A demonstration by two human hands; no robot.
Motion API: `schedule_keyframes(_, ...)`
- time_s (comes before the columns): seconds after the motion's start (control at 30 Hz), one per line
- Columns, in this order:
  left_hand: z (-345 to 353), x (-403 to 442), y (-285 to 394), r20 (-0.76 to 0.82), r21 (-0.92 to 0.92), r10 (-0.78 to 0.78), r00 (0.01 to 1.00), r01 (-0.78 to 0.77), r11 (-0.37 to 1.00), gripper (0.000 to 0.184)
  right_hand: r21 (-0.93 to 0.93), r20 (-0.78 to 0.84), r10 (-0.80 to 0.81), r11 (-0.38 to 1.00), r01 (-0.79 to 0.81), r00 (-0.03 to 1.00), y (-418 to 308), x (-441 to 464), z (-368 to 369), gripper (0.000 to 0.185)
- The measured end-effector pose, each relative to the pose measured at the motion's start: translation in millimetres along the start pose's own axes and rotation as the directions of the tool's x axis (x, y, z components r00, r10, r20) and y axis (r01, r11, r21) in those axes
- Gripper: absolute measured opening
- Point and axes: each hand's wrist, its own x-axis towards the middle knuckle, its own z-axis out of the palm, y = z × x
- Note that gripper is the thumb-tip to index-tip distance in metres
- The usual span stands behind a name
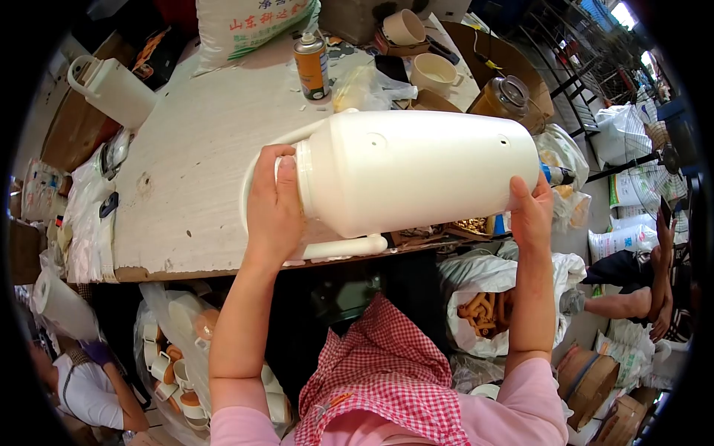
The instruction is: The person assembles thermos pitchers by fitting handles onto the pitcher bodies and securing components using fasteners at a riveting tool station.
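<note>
A large white plastic thermos jug (424,171) lies on its side in the air over the table's front edge, its narrow neck to the left. My left hand (277,201) is closed round the neck end. My right hand (531,212) grips the wide base end, thumb on the near side. A white loop handle (346,247) swings round the neck end, partly behind my left hand. Two small holes show on the jug's wall. The fingers behind the jug are hidden.
On the table (186,186) stand a spray can (311,67), a printed sack (253,33), a beige cup (435,73) and another white jug (115,93). Below are a bag of cups (175,372) and a sack of brown curved parts (487,308). Other people sit at both sides.
</note>
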Motion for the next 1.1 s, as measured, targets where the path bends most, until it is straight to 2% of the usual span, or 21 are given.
schedule_keyframes(0.07,1.9,0.7,0.4,-0.004,-0.007,0.025,1.000,-0.025,1.000,0.031,-0.020,-0.024,-0.007,1.000,0.006,1.000,-1.9,-1.3,2.7,0.049)
schedule_keyframes(0.13,0.3,-0.2,6.7,0.040,-0.008,-0.062,0.997,0.063,0.998,0.043,-0.018,-0.012,0.004,1.000,-0.004,1.000,-4.4,-1.5,6.8,0.048)
schedule_keyframes(0.27,2.3,-0.6,2.9,0.043,-0.010,-0.034,0.999,0.034,0.999,0.043,-0.052,-0.022,-0.007,0.999,0.005,1.000,-3.2,-0.2,6.5,0.048)
schedule_keyframes(0.33,6.3,-0.9,-4.5,0.011,-0.117,-0.011,1.000,0.012,0.993,0.035,-0.085,-0.002,0.038,0.996,-0.038,0.999,-6.7,-0.1,5.7,0.047)
schedule_keyframes(0.47,8.3,0.3,-17.6,0.080,-0.053,-0.007,0.997,0.011,0.999,0.038,-0.158,-0.020,0.064,0.985,-0.066,0.998,-11.6,-1.4,4.8,0.041)
schedule_keyframes(0.53,3.9,4.3,-37.7,0.005,0.015,0.047,0.999,-0.047,0.999,0.048,-0.201,0.017,0.046,0.979,-0.041,0.999,-10.2,-5.8,4.9,0.035)
schedule_keyframes(0.57,-9.1,13.6,-59.1,0.028,0.176,0.210,0.977,-0.212,0.961,0.046,-0.201,0.044,0.032,0.979,-0.023,0.999,-7.1,-4.3,3.9,0.034)
schedule_keyframes(0.6,-7.9,18.3,-37.7,-0.072,0.247,0.300,0.951,-0.274,0.929,0.044,-0.204,0.054,0.040,0.979,-0.028,0.998,-8.3,-3.8,6.4,0.036)
schedule_keyframes(0.63,-4.3,26.1,-10.5,-0.083,0.219,0.355,0.931,-0.330,0.918,0.044,-0.295,0.032,0.079,0.953,-0.066,0.996,-14.0,-3.4,10.4,0.042)
schedule_keyframes(0.67,6.4,29.1,19.0,-0.022,0.018,0.363,0.931,-0.363,0.932,0.045,-0.317,0.016,0.075,0.946,-0.066,0.997,-10.7,-0.1,9.0,0.033)
schedule_keyframes(0.7,20.6,30.5,46.9,0.045,0.138,0.397,0.917,-0.399,0.906,0.042,-0.234,0.012,0.055,0.971,-0.051,0.998,-18.1,-3.0,16.8,0.028)
schedule_keyframes(0.73,31.8,28.8,53.8,0.075,0.104,0.391,0.917,-0.397,0.912,0.042,-0.244,0.006,-0.005,0.970,0.007,1.000,-9.5,-2.9,7.4,0.026)
schedule_keyframes(0.8,44.0,33.6,52.9,0.204,0.296,0.280,0.938,-0.332,0.896,0.040,-0.360,-0.008,-0.155,0.922,0.142,0.988,7.9,-7.2,-13.4,0.028)
schedule_keyframes(0.83,47.2,39.1,48.2,0.189,0.206,0.255,0.948,-0.292,0.934,0.039,-0.219,-0.191,-0.170,0.967,0.127,0.967,13.2,-22.1,-32.3,0.022)
schedule_keyframes(0.9,46.4,36.7,47.8,0.187,0.215,0.255,0.949,-0.293,0.932,0.039,-0.238,-0.255,-0.185,0.963,0.123,0.949,7.3,-78.3,-72.4,0.031)
schedule_keyframes(0.93,45.2,38.7,44.3,0.190,0.218,0.263,0.946,-0.302,0.928,0.038,-0.195,-0.283,-0.037,0.981,-0.020,0.958,15.4,-108.8,-104.8,0.034)
schedule_keyframes(0.97,43.6,39.4,43.5,0.198,0.220,0.263,0.944,-0.305,0.927,0.038,-0.114,-0.357,0.196,0.961,-0.251,0.913,24.1,-139.9,-129.4,0.033)
schedule_keyframes(1.0,41.4,41.2,43.9,0.218,0.244,0.285,0.933,-0.335,0.910,0.038,-0.127,-0.420,0.421,0.850,-0.512,0.804,56.7,-169.7,-170.5,0.030)
schedule_keyframes(1.03,39.3,44.4,42.8,0.247,0.267,0.307,0.919,-0.369,0.890,0.038,-0.161,-0.471,0.530,0.734,-0.660,0.705,85.8,-194.7,-191.7,0.025)
schedule_keyframes(1.07,36.7,48.2,35.0,0.282,0.164,0.271,0.920,-0.324,0.932,0.038,-0.171,-0.529,0.622,0.588,-0.791,0.577,115.4,-222.6,-205.8,0.021)
schedule_keyframes(1.1,34.7,48.0,37.3,0.297,0.197,0.263,0.918,-0.328,0.924,0.038,-0.519,-0.545,0.548,0.374,-0.768,0.635,150.9,-244.6,-217.3,0.017)
